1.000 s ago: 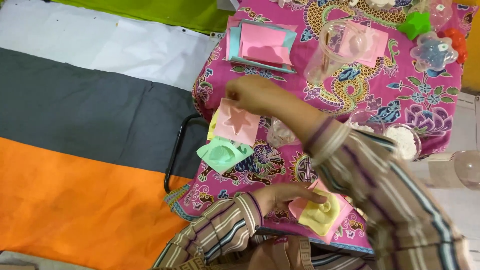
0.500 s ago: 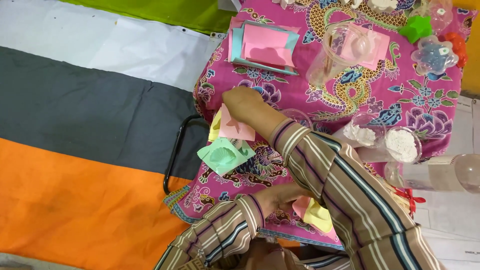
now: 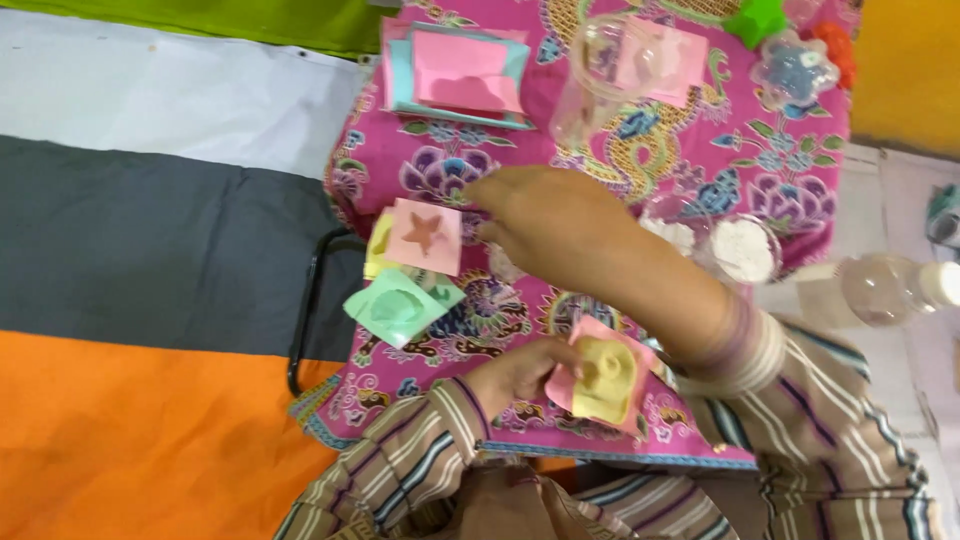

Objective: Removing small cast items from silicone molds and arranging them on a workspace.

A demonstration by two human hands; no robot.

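well, a pink floral cloth (image 3: 600, 290) covered the low table, over orange, grey and white floor sheets (image 3: 150, 300). the left hand (image 3: 515, 375) pinched a yellow mould on pink paper (image 3: 603, 378) at the near edge. the right hand (image 3: 545, 220) hovered open, beside the pink star square (image 3: 425, 236) and green mould (image 3: 400, 306). paper stack (image 3: 460, 75) and powder cups (image 3: 742, 250) sat further back.

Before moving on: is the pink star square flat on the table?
Flat: the pink star square lies face up, star showing, right hand beside it.
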